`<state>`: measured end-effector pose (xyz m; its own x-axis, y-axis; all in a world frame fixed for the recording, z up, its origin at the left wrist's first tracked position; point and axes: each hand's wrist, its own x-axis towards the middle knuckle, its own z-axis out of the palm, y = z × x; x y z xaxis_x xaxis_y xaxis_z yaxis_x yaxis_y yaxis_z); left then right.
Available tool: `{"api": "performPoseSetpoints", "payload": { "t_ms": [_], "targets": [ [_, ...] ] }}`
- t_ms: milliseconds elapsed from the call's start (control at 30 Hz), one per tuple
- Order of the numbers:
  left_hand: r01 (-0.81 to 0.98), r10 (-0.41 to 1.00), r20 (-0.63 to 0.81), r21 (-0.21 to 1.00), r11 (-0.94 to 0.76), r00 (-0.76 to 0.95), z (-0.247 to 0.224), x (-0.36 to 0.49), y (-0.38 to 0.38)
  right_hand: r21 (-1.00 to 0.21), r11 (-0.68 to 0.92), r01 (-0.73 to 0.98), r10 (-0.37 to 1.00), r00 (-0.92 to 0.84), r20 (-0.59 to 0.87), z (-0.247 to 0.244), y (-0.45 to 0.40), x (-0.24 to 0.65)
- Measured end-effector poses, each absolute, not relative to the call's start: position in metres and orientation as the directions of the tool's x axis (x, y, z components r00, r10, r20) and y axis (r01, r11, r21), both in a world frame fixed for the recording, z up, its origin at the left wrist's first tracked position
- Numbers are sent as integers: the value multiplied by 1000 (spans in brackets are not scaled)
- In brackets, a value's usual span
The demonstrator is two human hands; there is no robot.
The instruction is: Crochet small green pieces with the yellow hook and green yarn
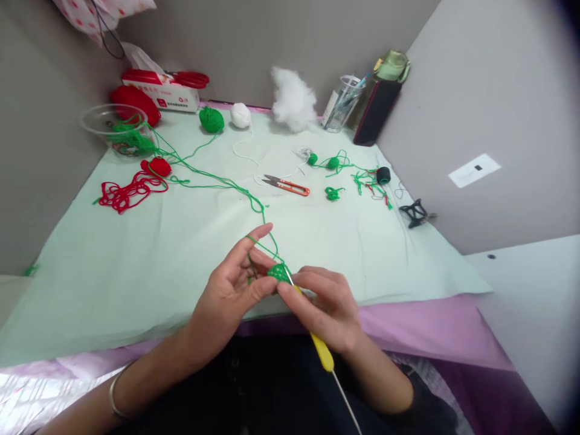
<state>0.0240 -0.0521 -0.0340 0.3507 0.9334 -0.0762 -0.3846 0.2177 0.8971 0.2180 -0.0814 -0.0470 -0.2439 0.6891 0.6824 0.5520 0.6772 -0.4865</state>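
Note:
My left hand (235, 278) pinches a small green crocheted piece (278, 273) between thumb and fingers, with its index finger raised and green yarn (258, 243) running over it. A crochet hook with a yellow handle (322, 353) is held in my right hand (324, 302); its metal tip meets the green piece. The green yarn leads up across the table to a clear plastic tub (147, 138) at the left. Beyond my hands lie orange-handled thread snips (293, 188) and a small green crocheted bit (333, 193).
On the green cloth (203, 241) stand red yarn (124, 192), a green ball (211, 120), a white ball (240, 115), white stuffing (293, 99), a tissue box (163, 93), a cup of pens (342, 106) and a black phone-like block (377, 112). Grey walls surround the table.

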Motion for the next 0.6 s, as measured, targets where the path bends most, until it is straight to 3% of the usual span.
{"api": "performPoseSetpoints", "payload": {
  "t_ms": [100, 233, 300, 367, 467, 533, 600],
  "targets": [
    [-474, 874, -157, 789, 391, 460, -35, 23, -50, -458, 752, 475, 598, -198, 777, -47, -75, 214],
    [-479, 887, -145, 797, 367, 438, -35, 22, -46, -691, 698, 186, 711, -70, 699, -41, -62, 210],
    [-454, 892, -136, 822, 345, 431, -36, 22, -46, -742, 657, 131, 753, -72, 654, -38, -59, 210],
    [-403, 918, -129, 869, 287, 376, -36, 24, -47, -712, 655, 254, 749, -91, 656, -38, -62, 211],
    [-345, 961, -114, 917, 200, 253, -37, 28, -51, -478, 664, 575, 673, -180, 717, -44, -73, 211],
    [-385, 951, -147, 889, 248, 273, -37, 29, -53, -354, 681, 640, 605, -221, 765, -50, -78, 210],
    [-444, 902, -208, 814, 374, 378, -37, 29, -54, -431, 679, 594, 639, -190, 746, -55, -79, 207]
  ]
}}
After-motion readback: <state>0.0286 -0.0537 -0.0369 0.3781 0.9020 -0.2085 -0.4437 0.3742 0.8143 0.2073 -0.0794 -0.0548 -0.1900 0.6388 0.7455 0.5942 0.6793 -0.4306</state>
